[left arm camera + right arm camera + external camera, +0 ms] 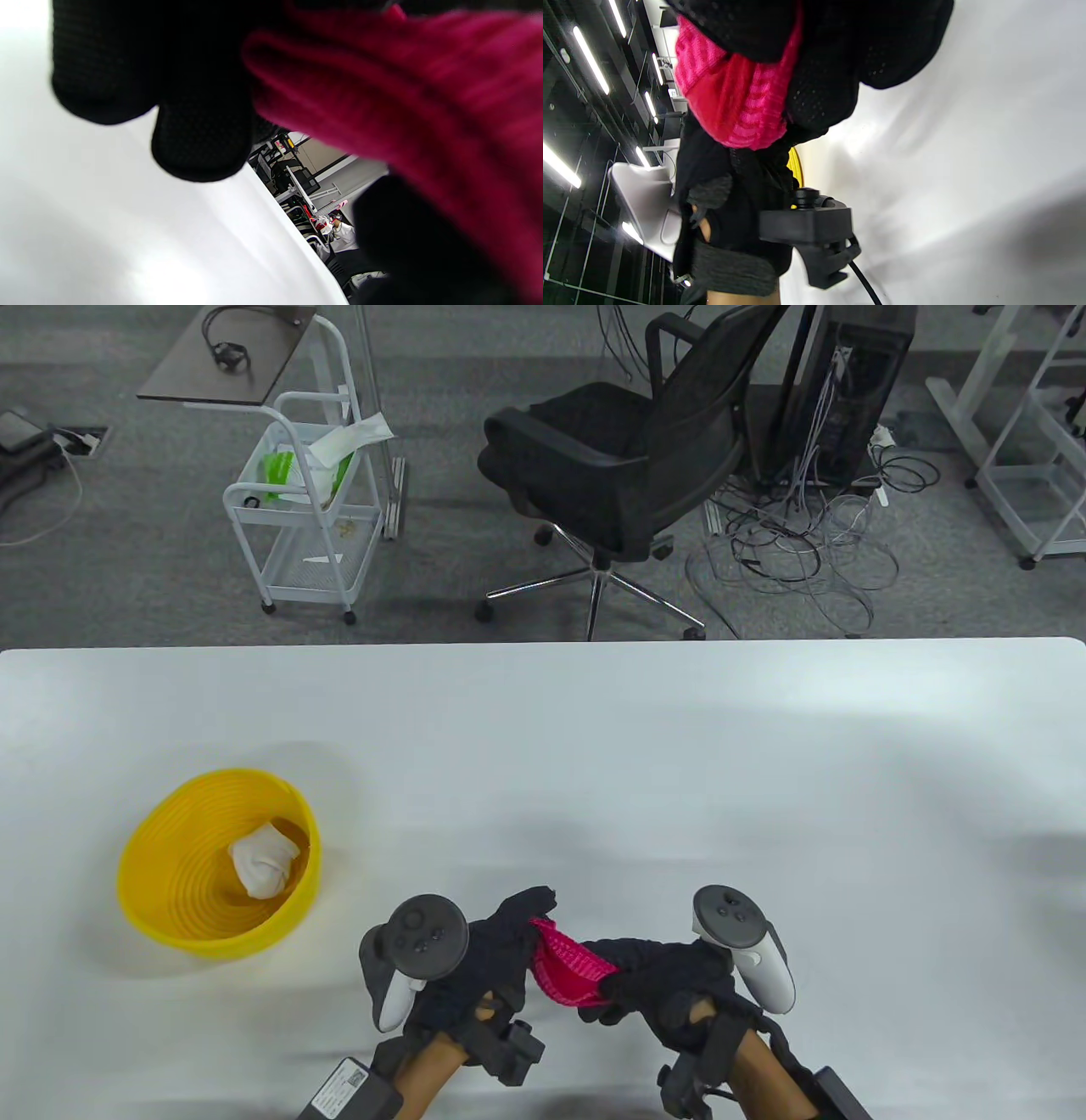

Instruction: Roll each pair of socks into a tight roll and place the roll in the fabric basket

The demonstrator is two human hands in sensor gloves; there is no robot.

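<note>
A bright pink sock roll [570, 971] is held between both gloved hands, above the table near its front edge. My left hand [509, 937] grips its left side, and my right hand [649, 971] grips its right side with the fingers curled round it. In the left wrist view the pink sock [424, 106] fills the right half, with black fingertips [199, 140] beside it. The right wrist view shows the sock [734, 101] wrapped by black fingers [823, 84]. A yellow basket [153, 865] stands at the left, holding a white sock roll [263, 858].
The white table [679, 772] stretches wide behind and to the right of the hands. Beyond its far edge stand a black office chair [628, 466], a white trolley [305, 509] and loose cables [797, 534] on the floor.
</note>
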